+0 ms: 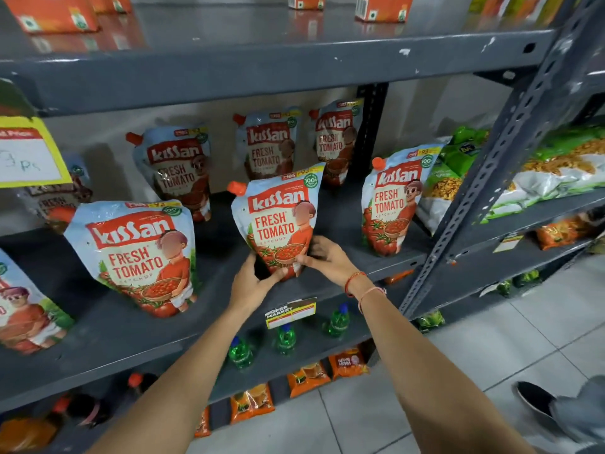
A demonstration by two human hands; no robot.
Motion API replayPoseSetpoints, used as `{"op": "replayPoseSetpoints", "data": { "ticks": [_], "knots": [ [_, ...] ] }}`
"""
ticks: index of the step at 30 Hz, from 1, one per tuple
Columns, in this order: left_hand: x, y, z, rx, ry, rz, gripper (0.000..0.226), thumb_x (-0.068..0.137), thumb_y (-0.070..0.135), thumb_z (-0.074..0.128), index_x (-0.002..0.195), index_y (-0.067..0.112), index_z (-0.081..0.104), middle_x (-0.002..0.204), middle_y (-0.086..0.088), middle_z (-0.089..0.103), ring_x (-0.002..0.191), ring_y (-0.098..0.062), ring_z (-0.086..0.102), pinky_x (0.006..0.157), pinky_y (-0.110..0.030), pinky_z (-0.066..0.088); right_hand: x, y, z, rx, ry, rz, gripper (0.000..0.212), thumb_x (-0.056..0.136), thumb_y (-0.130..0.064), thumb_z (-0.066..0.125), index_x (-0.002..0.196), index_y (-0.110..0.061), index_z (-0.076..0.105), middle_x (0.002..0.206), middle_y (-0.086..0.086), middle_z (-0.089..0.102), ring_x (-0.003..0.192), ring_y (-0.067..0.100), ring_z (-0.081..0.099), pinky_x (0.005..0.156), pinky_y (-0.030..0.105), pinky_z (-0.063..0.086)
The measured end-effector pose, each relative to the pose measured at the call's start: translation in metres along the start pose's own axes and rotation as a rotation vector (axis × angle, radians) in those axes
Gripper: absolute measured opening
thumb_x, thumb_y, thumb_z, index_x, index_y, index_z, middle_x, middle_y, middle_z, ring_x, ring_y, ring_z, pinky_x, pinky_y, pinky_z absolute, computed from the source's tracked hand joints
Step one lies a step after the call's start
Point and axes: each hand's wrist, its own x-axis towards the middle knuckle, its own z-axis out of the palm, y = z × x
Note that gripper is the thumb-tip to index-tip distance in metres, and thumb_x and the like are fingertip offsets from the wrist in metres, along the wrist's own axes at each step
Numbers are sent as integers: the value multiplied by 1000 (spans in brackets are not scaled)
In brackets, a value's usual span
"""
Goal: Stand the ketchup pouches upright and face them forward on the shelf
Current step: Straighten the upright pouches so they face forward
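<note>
Several Kissan ketchup pouches stand on the grey metal shelf (108,326). The centre front pouch (278,217) stands upright, label forward, with its orange cap at the upper left. My left hand (255,280) grips its lower left corner and my right hand (322,257) grips its lower right corner. A larger-looking pouch (137,253) stands front left and another (391,204) front right, both facing forward. Three more pouches (178,172) (270,145) (335,136) lean at the back of the shelf. A further pouch (23,309) shows at the far left edge.
A yellow price tag (27,152) hangs at the upper left. Green and white snack bags (458,172) fill the shelf to the right beyond a slanted upright post (491,165). Green bottles (286,339) and orange packets (307,378) sit on lower shelves. Orange cartons (52,11) stand above. A shoe (537,401) is on the tiled floor.
</note>
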Motion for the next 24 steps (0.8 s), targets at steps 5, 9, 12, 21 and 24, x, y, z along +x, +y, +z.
{"op": "replayPoseSetpoints", "data": {
  "ticks": [5,9,12,21,24],
  "knots": [
    [-13,11,29,65,15,56,70,75,33,74,135,15,43,131,-9,60,120,-28,55,100,-44,47,-19,18,-24,-2,60,-13,69,74,-44,70,132,-14,46,130,14,58,123,27,52,107,50,41],
    [-22,12,41,44,32,93,68,76,31,74,135,17,43,128,-7,62,118,-25,58,99,-42,48,-32,17,-27,1,74,-14,61,85,-29,65,137,-9,41,135,15,54,128,27,49,111,46,37],
    [-21,10,43,31,57,98,66,75,31,74,133,17,45,127,-7,63,117,-25,59,99,-44,48,-34,18,-25,11,86,-17,62,87,-28,63,140,-9,38,138,15,52,130,26,47,112,44,37],
    [-11,17,41,100,65,107,66,78,32,71,135,16,43,128,-8,62,118,-28,57,97,-41,48,-30,20,-13,60,170,-24,56,90,-28,58,140,-12,37,138,9,53,129,20,49,110,39,39],
    [-11,22,39,133,19,77,67,79,33,70,137,17,39,129,-9,61,120,-30,56,98,-44,48,-33,20,-5,93,270,9,56,89,-27,61,138,-10,40,138,10,53,128,22,50,110,41,40]
  ]
}}
